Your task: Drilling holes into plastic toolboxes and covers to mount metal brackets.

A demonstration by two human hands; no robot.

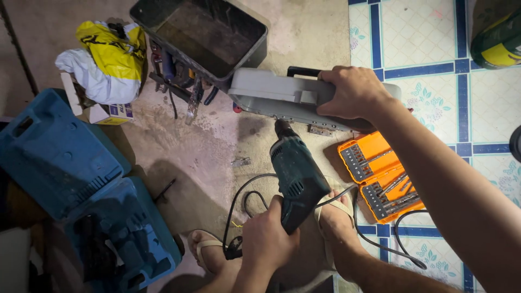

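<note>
My left hand (267, 237) grips the handle of a dark teal corded power drill (296, 174), its chuck pointing up at the underside of a grey plastic lid-like part (277, 97). My right hand (355, 92) presses down on the right end of that grey part, holding it tilted above the concrete floor. The drill's black cable (239, 201) loops on the floor beside my sandalled feet (336, 217).
An open orange drill-bit case (380, 176) lies right of the drill. A black tool tray (203, 32) with tools beneath it is at the top. An open blue drill case (81, 190) lies left. A yellow and white bag (106, 59) is top left. Blue-lined tiles cover the right.
</note>
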